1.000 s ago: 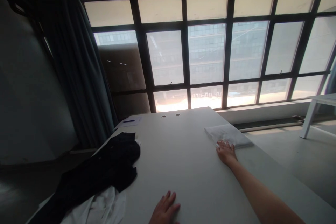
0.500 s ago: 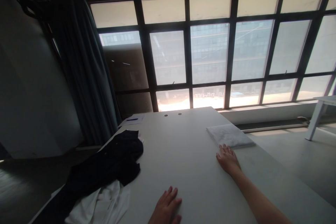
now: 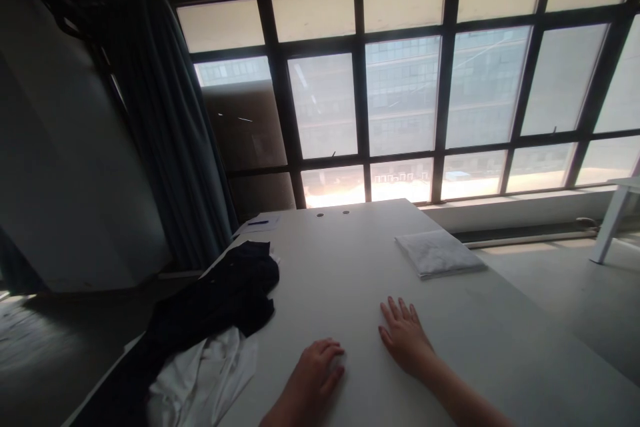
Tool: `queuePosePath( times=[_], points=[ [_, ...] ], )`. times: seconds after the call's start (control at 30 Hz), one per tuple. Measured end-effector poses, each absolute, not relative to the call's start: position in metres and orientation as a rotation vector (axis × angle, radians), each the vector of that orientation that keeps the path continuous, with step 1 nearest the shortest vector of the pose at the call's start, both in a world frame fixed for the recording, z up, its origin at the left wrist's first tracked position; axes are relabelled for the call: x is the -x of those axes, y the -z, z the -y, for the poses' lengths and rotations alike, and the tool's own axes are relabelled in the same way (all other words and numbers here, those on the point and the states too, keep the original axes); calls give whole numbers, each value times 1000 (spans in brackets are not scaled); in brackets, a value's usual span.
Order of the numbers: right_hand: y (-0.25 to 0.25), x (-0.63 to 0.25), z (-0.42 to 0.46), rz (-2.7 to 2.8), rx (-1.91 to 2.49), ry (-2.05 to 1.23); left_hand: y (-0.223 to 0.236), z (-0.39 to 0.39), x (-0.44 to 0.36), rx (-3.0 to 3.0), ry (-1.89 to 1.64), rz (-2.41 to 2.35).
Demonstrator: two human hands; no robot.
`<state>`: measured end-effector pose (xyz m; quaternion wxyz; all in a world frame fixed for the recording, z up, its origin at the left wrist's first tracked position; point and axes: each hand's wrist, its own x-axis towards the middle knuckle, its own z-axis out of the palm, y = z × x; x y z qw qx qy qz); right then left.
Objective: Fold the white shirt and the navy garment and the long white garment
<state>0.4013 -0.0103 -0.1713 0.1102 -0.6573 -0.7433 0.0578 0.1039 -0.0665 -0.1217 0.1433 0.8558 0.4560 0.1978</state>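
Note:
My right hand (image 3: 404, 335) lies flat on the white table (image 3: 350, 267), palm down, fingers spread, holding nothing. It is well short of a folded white cloth (image 3: 437, 253) that rests near the table's right edge. My left hand (image 3: 314, 372) rests on the table close beside the right, fingers loosely curled downward and empty. To its left lies a heap of clothes: a black garment (image 3: 220, 303) on top of a white garment (image 3: 205, 377).
A sheet of paper with a blue pen (image 3: 259, 222) lies at the table's far left corner. Two small holes (image 3: 333, 213) mark the far edge. Large windows and a dark curtain (image 3: 165, 147) stand behind. Another white table's leg (image 3: 613, 223) is at far right.
My right hand has let go of the folded white cloth and drawn back toward me, beside my left hand. The left hand's fingers have curled slightly. The view has shifted a little.

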Motion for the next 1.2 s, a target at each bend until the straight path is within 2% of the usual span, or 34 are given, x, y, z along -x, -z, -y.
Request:
queuePosePath(
  times=[0.13,0.23,0.4,0.6,0.87,1.07,1.2],
  points=[
    [159,-394,23,2246,1820,-266,83,54,-89,-2419,-559,-1462],
    [151,-397,24,2235,1822,-292,66,31,-61,-2468,-485,-1772],
    [145,-400,24,2234,1806,-304,60,3,-12,-2400,-231,-2314],
    [145,-399,25,2235,1808,-304,64,4,13,-2133,-193,-2514],
    [146,-400,26,2203,1802,-331,59,-3,-3,-2186,-239,-2410],
    [151,-400,22,2171,1764,-346,53,4,-63,-2414,-360,-2155],
    [154,-406,15,1962,1596,-451,42,30,-116,-2470,-507,-1846]
  ],
)
